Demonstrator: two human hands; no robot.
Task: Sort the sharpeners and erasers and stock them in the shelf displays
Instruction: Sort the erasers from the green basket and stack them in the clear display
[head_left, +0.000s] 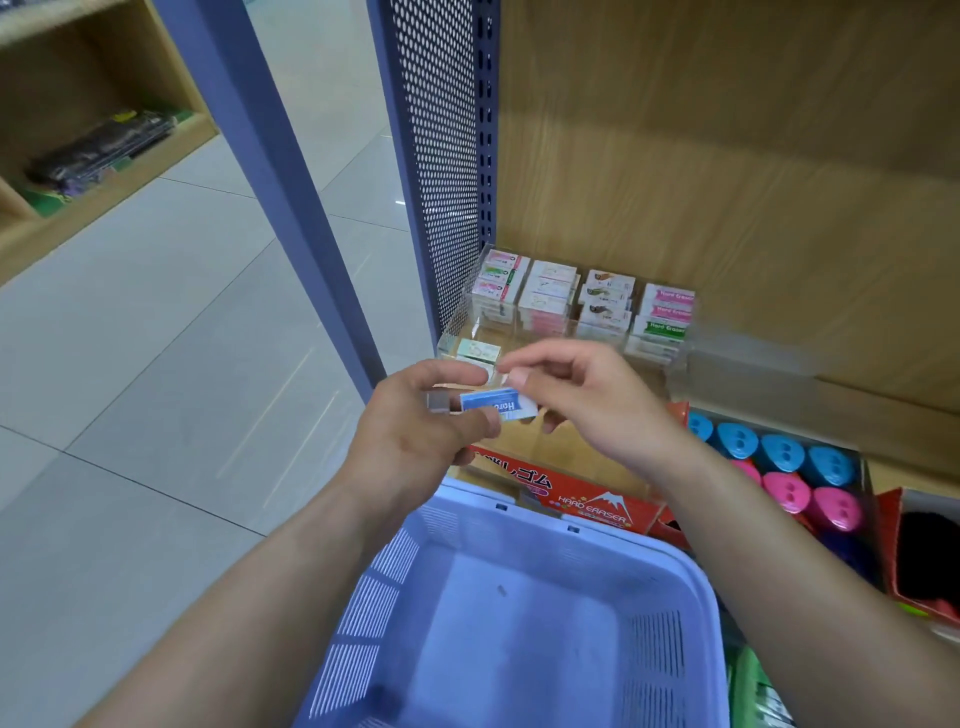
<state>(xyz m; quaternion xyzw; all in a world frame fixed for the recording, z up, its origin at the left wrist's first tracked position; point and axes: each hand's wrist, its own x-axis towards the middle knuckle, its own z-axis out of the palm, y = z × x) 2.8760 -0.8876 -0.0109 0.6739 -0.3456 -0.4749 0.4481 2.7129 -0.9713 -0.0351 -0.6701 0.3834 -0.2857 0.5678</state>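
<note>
Premises: a shop aisle with a pale tiled floor (156, 312), a blue-grey perforated upright (441, 156) and a wood-grain shelf back panel (727, 156). From the head view, a clear acrylic display (467, 318) on the shelf holds rows of stacked erasers (550, 296). Blue and pink sharpeners (779, 452) sit in a tray to its right. A red Hard Eraser carton (597, 506) lies in front, just behind the rim of a lavender plastic basket (693, 571), whose visible floor shows no stock. The item in hand is a blue-sleeved eraser (498, 405), held in the air just in front of the display and above the carton. The left hand (426, 421) pinches its left half between thumb and forefinger. A small grey block also sits in that hand, but what it is cannot be told. The right hand (587, 395) has its fingers (519, 376) curled narrow at the eraser's upper right end. Whether they grip it or only touch cannot be told. Assessment: the eraser is judged light, firm and not fragile. Its paper sleeve may slide off the block, so hold it across the long edges, not by the sleeve's end alone.
</note>
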